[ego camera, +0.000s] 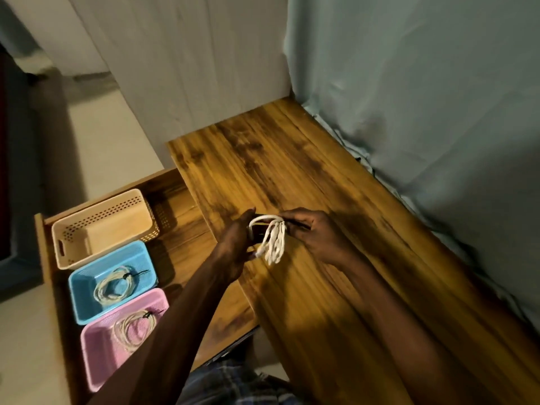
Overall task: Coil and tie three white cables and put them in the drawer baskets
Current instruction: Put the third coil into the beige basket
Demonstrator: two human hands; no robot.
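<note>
Hands over the wooden table (336,287), near its left edge. Left hand (235,244) and right hand (314,233) together holding a coiled white cable (273,242) just above the tabletop; fingers of both curled round the bundle, loops hanging down between them. Something dark and thin at the top of the coil, pinched at the right hand; too blurred to name.

Open drawer (175,229) left of the table, with 3 baskets in a row. Beige basket (73,229) farthest, nothing visible inside. Blue basket (84,290) in the middle, 1 tied white coil (114,286) lying in it. Pink basket (96,355) nearest, another tied coil (133,331) inside, partly hidden by the left forearm.

Pale cloth (423,97) hanging behind and right of the table.
</note>
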